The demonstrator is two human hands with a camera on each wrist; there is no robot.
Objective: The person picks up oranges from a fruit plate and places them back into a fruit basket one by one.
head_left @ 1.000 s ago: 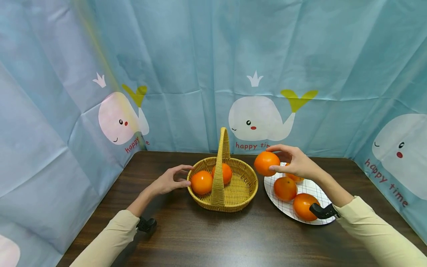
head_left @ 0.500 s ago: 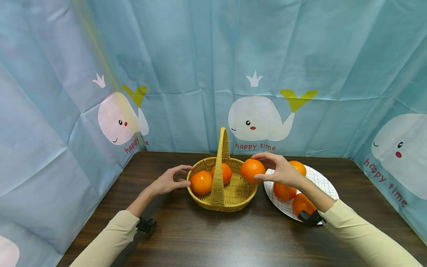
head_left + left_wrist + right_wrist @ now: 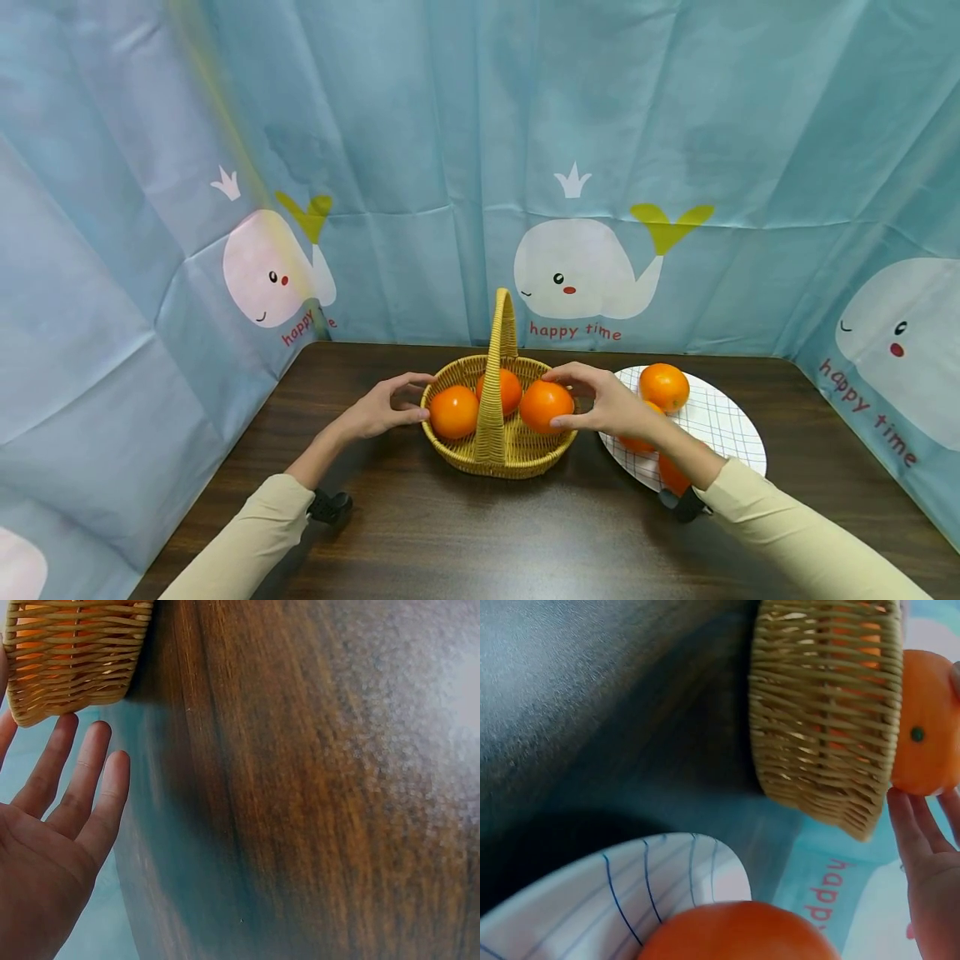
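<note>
My right hand holds an orange between thumb and fingers, at the right side of a yellow wicker basket. In the right wrist view that orange, with a green stem spot, sits at the level of the woven rim. Two more oranges lie inside the basket: one on the left and one partly behind the handle. My left hand touches the left rim, thumb and fingers spread. Its fingers look relaxed and extended beside the woven wall.
To the right, a white plate with a grid pattern carries several oranges, one at the back and others partly under the right forearm. Everything stands on a dark wooden table. A blue whale-print curtain hangs behind it.
My right hand has carried its orange leftward and down from above the plate's left edge into the right side of the basket. The left hand stays at the rim.
</note>
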